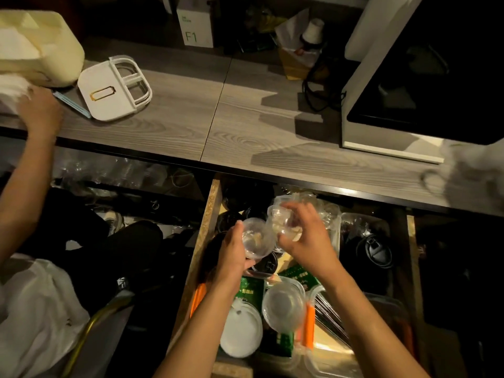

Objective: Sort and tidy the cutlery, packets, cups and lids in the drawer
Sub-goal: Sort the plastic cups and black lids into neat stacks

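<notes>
Over the open drawer (211, 211) my left hand (233, 253) grips a clear plastic cup (255, 238) from below. My right hand (306, 238) grips a second clear cup (283, 223) just right of it, and the two cups touch. Below my hands lie green packets (249, 291), a white round lid (240, 331), a stack of clear cups (283, 304), orange-handled cutlery (309, 326) and dark sticks (330, 315). Black lids (377, 251) and more clear plastic pieces (327, 211) fill the drawer's far part.
Another person's arm and hand (41, 113) reach onto the grey counter (191, 113) at the left, beside a white lid with handle (114, 88) and a cream box (41, 47). A white appliance (395, 148) stands at the right. A white plastic bag (35, 315) lies bottom left.
</notes>
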### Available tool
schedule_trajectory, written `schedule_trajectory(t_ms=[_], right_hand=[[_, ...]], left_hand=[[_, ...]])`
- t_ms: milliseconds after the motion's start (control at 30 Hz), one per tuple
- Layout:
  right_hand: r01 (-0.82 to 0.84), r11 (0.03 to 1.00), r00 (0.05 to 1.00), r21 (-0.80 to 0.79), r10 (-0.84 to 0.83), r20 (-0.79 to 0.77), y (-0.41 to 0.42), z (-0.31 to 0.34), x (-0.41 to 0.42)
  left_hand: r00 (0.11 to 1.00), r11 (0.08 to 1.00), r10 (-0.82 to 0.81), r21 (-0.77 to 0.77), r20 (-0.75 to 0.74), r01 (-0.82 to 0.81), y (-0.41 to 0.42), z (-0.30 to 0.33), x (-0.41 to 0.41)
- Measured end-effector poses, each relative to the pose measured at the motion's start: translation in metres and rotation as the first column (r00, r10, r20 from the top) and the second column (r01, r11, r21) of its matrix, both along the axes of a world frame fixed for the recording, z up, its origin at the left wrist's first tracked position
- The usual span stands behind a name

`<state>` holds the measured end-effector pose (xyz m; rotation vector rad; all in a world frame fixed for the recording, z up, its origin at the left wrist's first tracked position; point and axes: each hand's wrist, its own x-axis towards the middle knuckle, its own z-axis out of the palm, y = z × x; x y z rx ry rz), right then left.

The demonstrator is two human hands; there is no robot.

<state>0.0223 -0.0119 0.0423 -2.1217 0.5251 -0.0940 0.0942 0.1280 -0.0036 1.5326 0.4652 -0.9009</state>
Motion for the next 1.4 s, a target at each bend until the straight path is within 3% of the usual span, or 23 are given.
schedule_trajectory(t_ms=[267, 433, 567, 733, 867, 900, 967, 1033, 1067, 1167, 1400], right_hand=[[-0.105, 0.914, 0.994, -0.391, 0.11, -0.01, -0.007, 0.029, -0.046], [-0.051, 0.972, 0.996, -0.231, 0.067, 0.063, -0.002, 0.06, -0.081], [0.102, 0.993, 0.993, -0.052, -0.098, 0.072, 0.001, 0.067, -0.099], [0.371, 0.91, 0.899, 0.186, -0.402, 0.174, -0.003, 0.08, -0.111], [0.423, 0.863, 0.81, 0.277, -0.497, 0.311, -0.004, 0.105, -0.119], [0.415, 0.881, 0.801, 0.225, -0.472, 0.368, -0.007, 0.109, -0.121], [0.338, 0.94, 0.847, -0.053, -0.279, 0.453, -0.017, 0.115, -0.124], [0.162, 0.914, 0.937, -0.372, -0.025, 0.348, -0.023, 0.118, -0.124], [0.072, 0.89, 0.966, -0.45, 0.05, 0.255, -0.022, 0.119, -0.124], [-0.048, 0.877, 0.989, -0.478, 0.109, 0.1, -0.013, 0.116, -0.129], [-0.152, 0.824, 0.976, -0.545, 0.211, 0.047, -0.01, 0.111, -0.138]], left_hand=[[0.987, 0.984, -0.159, -0.073, 0.035, 0.161, -0.038, 0.045, -0.045], [0.985, 0.98, -0.17, -0.105, -0.015, 0.168, -0.05, 0.071, -0.073], [0.973, 0.964, -0.232, -0.134, -0.007, 0.229, -0.057, 0.09, -0.091], [0.983, 0.976, -0.176, -0.12, 0.046, 0.18, -0.06, 0.102, -0.107], [0.99, 0.979, -0.123, -0.154, 0.065, 0.132, -0.061, 0.117, -0.112], [0.99, 0.98, -0.12, -0.15, 0.076, 0.131, -0.06, 0.121, -0.111], [0.989, 0.976, -0.121, -0.169, 0.081, 0.134, -0.059, 0.128, -0.111], [0.994, 0.976, -0.097, -0.188, 0.056, 0.106, -0.057, 0.137, -0.111], [0.997, 0.975, -0.074, -0.21, 0.032, 0.079, -0.055, 0.14, -0.111], [0.999, 0.962, -0.041, -0.271, -0.008, 0.037, -0.053, 0.147, -0.11], [0.99, 0.929, -0.141, -0.344, 0.009, 0.136, -0.049, 0.17, -0.111]])
